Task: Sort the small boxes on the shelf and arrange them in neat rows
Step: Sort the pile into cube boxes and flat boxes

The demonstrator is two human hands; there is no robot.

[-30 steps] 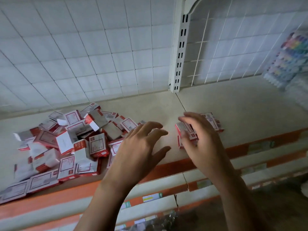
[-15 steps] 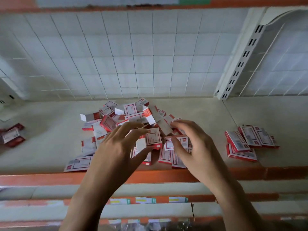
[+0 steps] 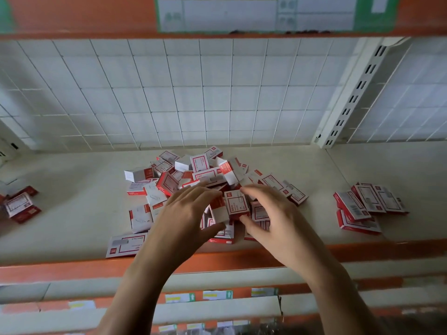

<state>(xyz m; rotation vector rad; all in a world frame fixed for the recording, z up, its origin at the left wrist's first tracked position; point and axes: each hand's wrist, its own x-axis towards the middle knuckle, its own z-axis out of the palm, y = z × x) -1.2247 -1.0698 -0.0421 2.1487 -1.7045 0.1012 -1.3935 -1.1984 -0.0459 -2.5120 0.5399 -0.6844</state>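
A loose pile of small red-and-white boxes (image 3: 212,175) lies in the middle of the cream shelf (image 3: 72,209). My left hand (image 3: 183,218) is over the pile's near side, its fingers and thumb curled round a box standing on end (image 3: 219,211). My right hand (image 3: 273,221) pinches the neighbouring upright box (image 3: 236,202) between forefinger and thumb. The two boxes touch each other. Boxes under my palms are hidden.
A small group of boxes (image 3: 362,206) lies flat at the right, partly stacked. A few more boxes (image 3: 20,206) sit at the far left. One flat box (image 3: 128,245) lies by the orange front edge (image 3: 362,250). A wire grid backs the shelf.
My hands have left the right-hand group and moved to the middle pile. They have closed in on two upright boxes. The view has swung left and up.
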